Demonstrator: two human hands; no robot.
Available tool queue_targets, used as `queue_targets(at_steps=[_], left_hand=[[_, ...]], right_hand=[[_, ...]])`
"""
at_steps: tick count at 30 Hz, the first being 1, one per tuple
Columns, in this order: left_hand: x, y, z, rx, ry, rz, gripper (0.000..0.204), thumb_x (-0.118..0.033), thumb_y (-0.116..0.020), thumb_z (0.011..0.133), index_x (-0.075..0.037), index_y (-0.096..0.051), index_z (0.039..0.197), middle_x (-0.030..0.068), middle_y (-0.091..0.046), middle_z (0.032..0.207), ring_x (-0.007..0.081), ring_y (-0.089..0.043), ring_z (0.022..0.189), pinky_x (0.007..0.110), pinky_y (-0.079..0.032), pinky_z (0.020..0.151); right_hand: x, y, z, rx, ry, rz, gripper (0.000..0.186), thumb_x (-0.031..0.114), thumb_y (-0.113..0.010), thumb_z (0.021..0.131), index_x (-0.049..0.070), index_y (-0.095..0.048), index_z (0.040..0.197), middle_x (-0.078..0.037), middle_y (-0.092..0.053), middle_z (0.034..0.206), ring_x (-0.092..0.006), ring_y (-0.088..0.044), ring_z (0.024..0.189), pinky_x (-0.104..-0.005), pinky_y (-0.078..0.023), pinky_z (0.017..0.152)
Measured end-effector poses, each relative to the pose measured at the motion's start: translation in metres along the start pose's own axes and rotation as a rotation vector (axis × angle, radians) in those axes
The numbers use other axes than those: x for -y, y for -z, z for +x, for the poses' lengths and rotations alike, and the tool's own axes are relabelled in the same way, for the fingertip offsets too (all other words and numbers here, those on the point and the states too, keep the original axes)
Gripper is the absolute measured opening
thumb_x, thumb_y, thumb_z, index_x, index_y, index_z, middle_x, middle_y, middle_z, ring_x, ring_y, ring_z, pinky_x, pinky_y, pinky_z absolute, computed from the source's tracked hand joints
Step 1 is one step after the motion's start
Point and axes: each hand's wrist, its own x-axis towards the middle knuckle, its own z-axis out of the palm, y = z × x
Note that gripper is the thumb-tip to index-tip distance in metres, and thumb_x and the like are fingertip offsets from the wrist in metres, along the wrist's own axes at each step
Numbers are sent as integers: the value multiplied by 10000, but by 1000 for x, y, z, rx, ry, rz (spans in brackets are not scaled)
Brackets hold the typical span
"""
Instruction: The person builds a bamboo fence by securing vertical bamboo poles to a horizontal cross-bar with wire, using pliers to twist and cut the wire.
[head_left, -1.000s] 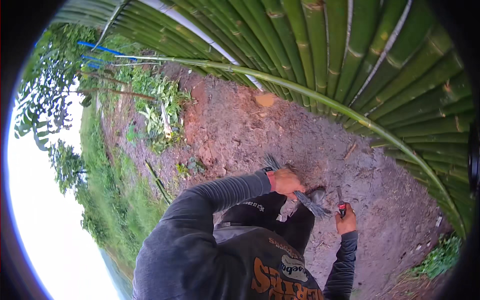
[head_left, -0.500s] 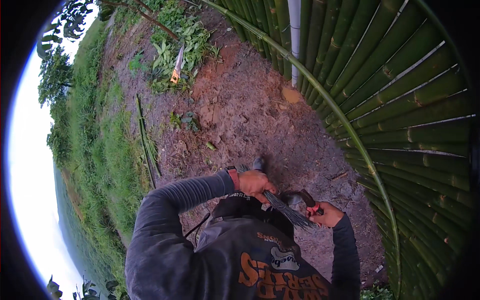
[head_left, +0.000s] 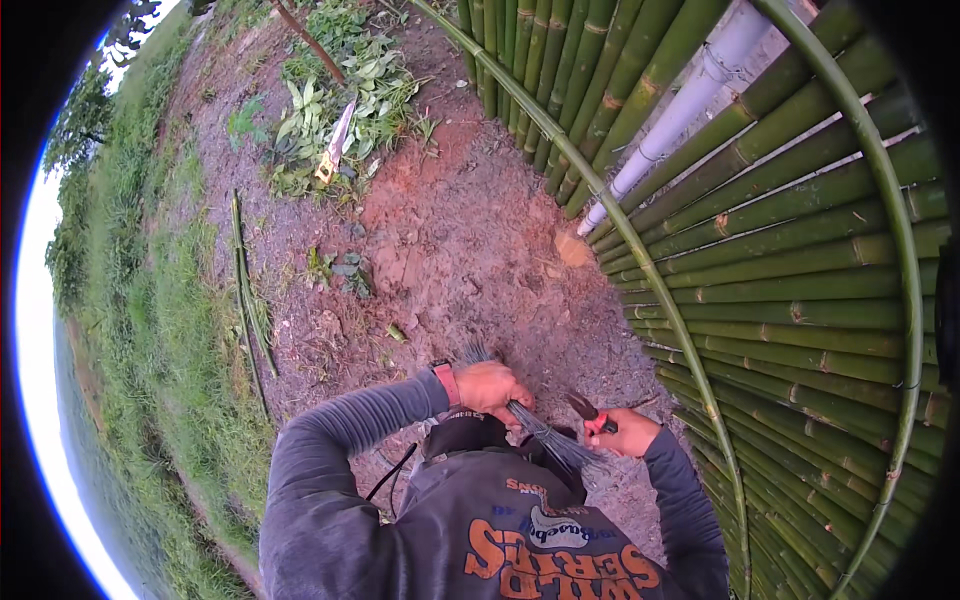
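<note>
My left hand (head_left: pixel 489 388) is closed around a long bundle of thin grey wires (head_left: pixel 556 447), whose ends fan out on both sides of it. My right hand (head_left: pixel 630 433) grips pliers (head_left: pixel 590 414) with red and black handles and dark jaws, held beside the bundle with the jaws pointing up and left. My watch strap and dark long sleeves show, and my dark printed shirt fills the bottom of the view.
A curved wall of green bamboo poles (head_left: pixel 780 320), with bent bamboo rails and a white pipe (head_left: pixel 643 150), rises at the right. A yellow-handled saw (head_left: pixel 329 160) lies among leaves at upper left. Bamboo lengths (head_left: pixel 250 310) lie on muddy ground (head_left: pixel 440 260) beside a grassy slope.
The view has turned, showing the saw and more of the pipe. My right hand with the pliers has come closer to the wire bundle since a second ago; my left hand keeps its grip.
</note>
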Motion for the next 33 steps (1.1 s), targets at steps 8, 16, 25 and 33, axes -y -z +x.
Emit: queue_targets(at_steps=[8, 16, 25, 33], left_hand=[[65, 63, -52, -345, 405, -85, 442, -433, -671, 899, -76, -636, 1157, 150, -693, 940, 313, -672, 861, 417, -513, 778], [60, 112, -64, -538, 602, -409, 381, -351, -727, 898, -23, -660, 1080, 39, -617, 764, 118, -522, 726, 316, -469, 700], [1, 182, -73, -496, 476, -438, 267, -222, -727, 908, -28, -670, 1082, -51, -622, 823, 45, -513, 755, 252, -455, 686], [34, 231, -75, -385, 537, -657, 234, -197, -698, 932, -1, -657, 1052, -63, -601, 879, 43, -496, 782, 241, -442, 688]], right_hand=[[-55, 57, 19, -783, -92, -14, 257, 96, -688, 819, 14, -583, 1039, -79, -653, 839, -183, -621, 759, -354, -505, 703], [52, 45, 87, -792, 286, 451, 237, 24, -656, 826, 0, -581, 1050, -52, -626, 888, -145, -603, 761, -307, -508, 694], [137, 114, 110, -724, 340, -244, 339, 124, -697, 816, 3, -595, 1116, -167, -682, 988, -322, -666, 914, -387, -517, 838], [166, 136, 127, -357, 304, 105, 223, 65, -698, 826, 5, -616, 1025, -34, -665, 865, -137, -633, 817, -318, -513, 775]])
